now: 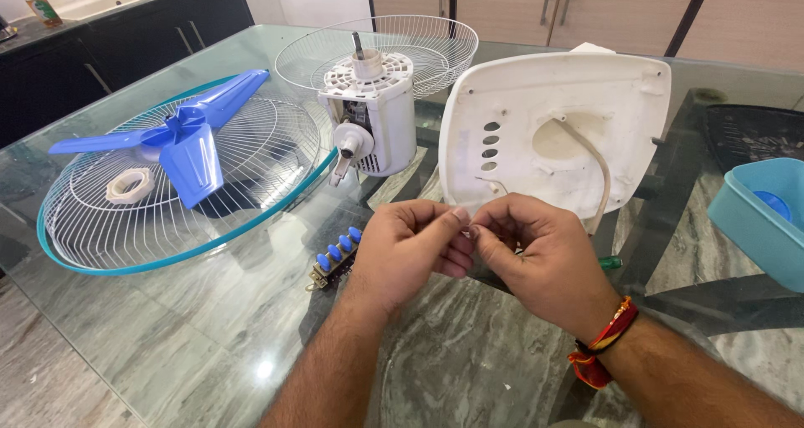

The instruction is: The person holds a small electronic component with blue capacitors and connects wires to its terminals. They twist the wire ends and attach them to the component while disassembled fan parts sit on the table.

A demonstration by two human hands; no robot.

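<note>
A: What's in the hands?
B: Left hand (409, 248) & right hand (536, 256) meet fingertip to fingertip near the glass table's (209, 344) front edge, fingers pinched shut on a thin wire (494, 183) running up to the white fan base cover (553, 135), which stands tilted just behind.
A: Rest of the table?
B: Blue push-button switch block (335, 256) just beside the left hand; motor housing (373, 118) at centre w/ rear grille (402, 47) behind; blue blade (180, 139) lying on the front grille (167, 185) toward the left edge; teal tub (758, 219) at the right edge.
</note>
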